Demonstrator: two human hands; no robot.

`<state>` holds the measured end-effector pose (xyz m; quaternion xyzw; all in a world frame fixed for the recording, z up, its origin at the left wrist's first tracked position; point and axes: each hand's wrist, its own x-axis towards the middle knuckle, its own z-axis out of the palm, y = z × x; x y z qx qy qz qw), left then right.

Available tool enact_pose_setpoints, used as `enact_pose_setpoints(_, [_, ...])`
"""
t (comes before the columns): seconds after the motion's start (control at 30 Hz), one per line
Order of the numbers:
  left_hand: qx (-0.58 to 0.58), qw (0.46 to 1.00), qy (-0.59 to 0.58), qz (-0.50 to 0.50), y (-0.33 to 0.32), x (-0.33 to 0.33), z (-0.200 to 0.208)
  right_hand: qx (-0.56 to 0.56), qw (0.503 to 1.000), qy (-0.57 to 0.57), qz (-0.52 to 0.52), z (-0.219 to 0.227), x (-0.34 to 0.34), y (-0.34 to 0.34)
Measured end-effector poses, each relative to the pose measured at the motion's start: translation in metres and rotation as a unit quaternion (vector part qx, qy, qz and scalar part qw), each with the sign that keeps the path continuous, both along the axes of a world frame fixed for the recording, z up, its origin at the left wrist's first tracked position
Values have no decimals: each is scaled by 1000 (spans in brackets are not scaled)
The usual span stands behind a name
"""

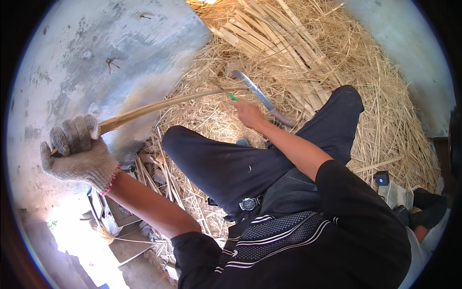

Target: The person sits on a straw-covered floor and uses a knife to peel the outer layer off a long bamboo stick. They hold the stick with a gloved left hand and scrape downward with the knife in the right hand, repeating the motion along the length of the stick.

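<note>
My left hand (79,154), in a grey knitted glove, is closed around the near end of a long split-bamboo strip (163,103). The strip reaches across to the right, tapering above my knees. Bare and closed, my right hand (250,114) grips a knife with a green handle (233,97); its thin dark blade lies against the strip near its far end. Just beyond that hand, a machete with a curved blade (257,91) and a brownish handle (283,118) rests on the shavings. My fingers hide part of the green handle.
Many split bamboo strips (284,38) lie stacked ahead. Shavings (375,96) cover the floor around my bent legs. A weathered wall (120,48) stands close on the left, another pale wall (414,53) at right. A small black box (381,178) sits at the right, near another person (428,212).
</note>
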<state>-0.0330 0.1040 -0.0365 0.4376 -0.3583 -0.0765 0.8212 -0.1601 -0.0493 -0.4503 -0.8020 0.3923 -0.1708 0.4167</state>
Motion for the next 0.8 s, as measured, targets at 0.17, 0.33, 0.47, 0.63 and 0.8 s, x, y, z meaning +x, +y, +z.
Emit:
enact_pose_setpoints(0.17, [-9, 994, 0, 104, 10, 1, -6, 53, 996, 74, -3, 39, -2, 13])
enact_pose_setpoints(0.33, [-18, 984, 8, 178, -5, -13, -5, 65, 997, 25, -11, 43, 17, 8])
enact_pose_setpoints(0.47, [-13, 999, -29, 25, 14, 6, -6, 73, 996, 39, -22, 33, 19, 3])
enact_pose_setpoints(0.63, [-12, 999, -32, 5, 25, -8, -13, 35, 988, 140, -50, -5, 0, -7])
enact_pose_setpoints(0.8, [-31, 994, -38, -93, 39, -7, -15, -15, 988, 148, -30, -21, 7, -12])
